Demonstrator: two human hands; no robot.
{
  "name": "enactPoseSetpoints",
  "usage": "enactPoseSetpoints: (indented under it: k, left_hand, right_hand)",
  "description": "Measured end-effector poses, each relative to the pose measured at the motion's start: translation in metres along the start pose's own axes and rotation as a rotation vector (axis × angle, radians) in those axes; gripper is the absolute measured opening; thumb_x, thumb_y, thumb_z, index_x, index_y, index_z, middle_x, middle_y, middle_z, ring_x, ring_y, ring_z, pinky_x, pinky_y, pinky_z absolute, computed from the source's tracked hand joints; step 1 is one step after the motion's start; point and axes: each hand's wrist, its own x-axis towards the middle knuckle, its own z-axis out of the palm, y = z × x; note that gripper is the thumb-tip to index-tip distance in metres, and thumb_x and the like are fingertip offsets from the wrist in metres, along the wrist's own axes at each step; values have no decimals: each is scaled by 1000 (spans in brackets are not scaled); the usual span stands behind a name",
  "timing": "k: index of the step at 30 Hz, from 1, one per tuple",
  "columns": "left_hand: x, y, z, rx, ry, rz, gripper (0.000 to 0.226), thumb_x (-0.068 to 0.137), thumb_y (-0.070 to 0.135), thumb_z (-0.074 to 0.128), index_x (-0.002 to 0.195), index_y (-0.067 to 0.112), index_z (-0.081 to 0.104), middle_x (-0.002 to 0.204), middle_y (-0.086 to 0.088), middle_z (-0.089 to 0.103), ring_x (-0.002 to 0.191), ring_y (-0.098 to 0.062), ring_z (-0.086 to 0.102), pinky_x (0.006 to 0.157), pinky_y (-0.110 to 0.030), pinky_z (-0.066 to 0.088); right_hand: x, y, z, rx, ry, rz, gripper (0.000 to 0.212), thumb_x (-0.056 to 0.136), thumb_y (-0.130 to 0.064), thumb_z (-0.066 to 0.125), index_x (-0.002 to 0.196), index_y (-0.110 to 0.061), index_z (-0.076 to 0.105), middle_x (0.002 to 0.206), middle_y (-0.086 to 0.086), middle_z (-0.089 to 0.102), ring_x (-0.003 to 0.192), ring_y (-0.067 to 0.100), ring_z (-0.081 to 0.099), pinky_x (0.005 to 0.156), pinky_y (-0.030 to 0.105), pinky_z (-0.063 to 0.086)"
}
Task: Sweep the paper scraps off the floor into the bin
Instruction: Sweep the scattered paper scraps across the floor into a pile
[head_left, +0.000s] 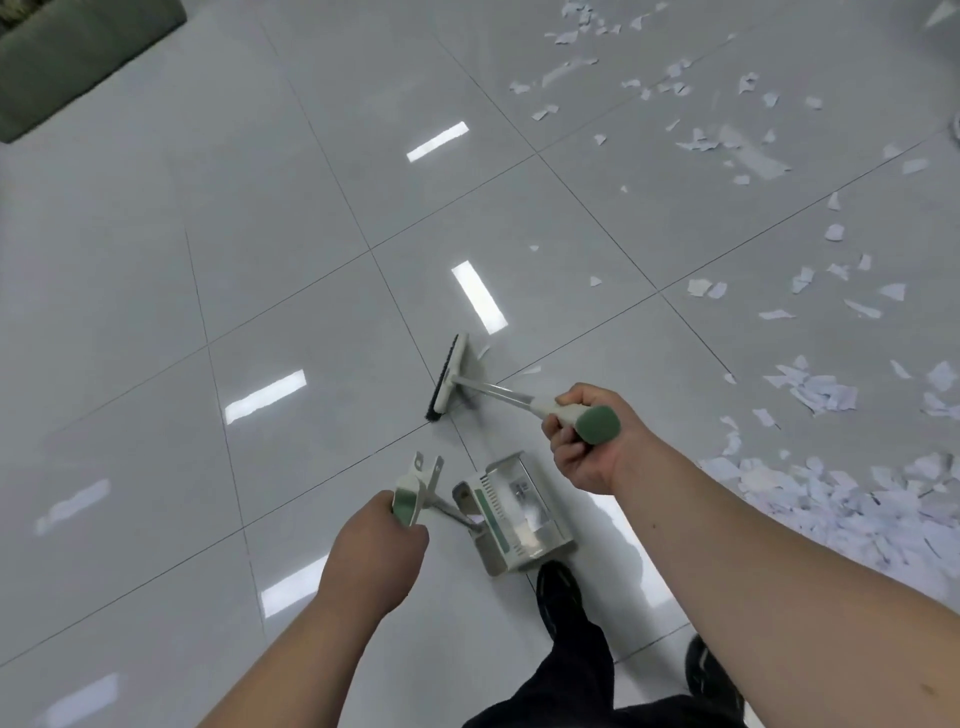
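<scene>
**Broom and dustpan in hand, scraps off to the right**

The right hand (587, 441) is curled tight round the green-tipped grip of the broom (511, 396). Its brush head rests on the tiled floor (156, 260), ahead and to the left of that hand. The left hand (374, 540) grips the dustpan's handle (410, 499). The dustpan (511, 512) sits between the two hands, just in front of a dark shoe (558, 587). The scraps (810, 499) lie mostly to the right of the right hand, heaped thickly beside the right forearm and scattered thinner farther off. Two small bits lie just beside the brush head.
</scene>
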Motion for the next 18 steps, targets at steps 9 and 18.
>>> enactPoseSetpoints:
  k: [9, 18]
  left_hand:
    - [19, 20, -16, 241, -6, 149, 7, 87, 14, 50, 91, 18, 56, 78, -4, 65, 68, -22, 59, 60, -31, 44]
    - [-27, 61, 8, 327, 15, 243, 7, 88, 11, 50, 85, 16, 53, 78, -3, 63, 69, -22, 58, 57, -30, 41]
  right_hand:
    - [-32, 6, -67, 22, 129, -32, 17, 82, -16, 59, 96, -7, 58, 65, 7, 57, 34, 11, 44, 31, 13, 31]
    - [-127, 11, -169, 168, 230, -69, 19, 75, -14, 63, 92, -5, 61, 62, 8, 59, 33, 12, 42, 32, 12, 30]
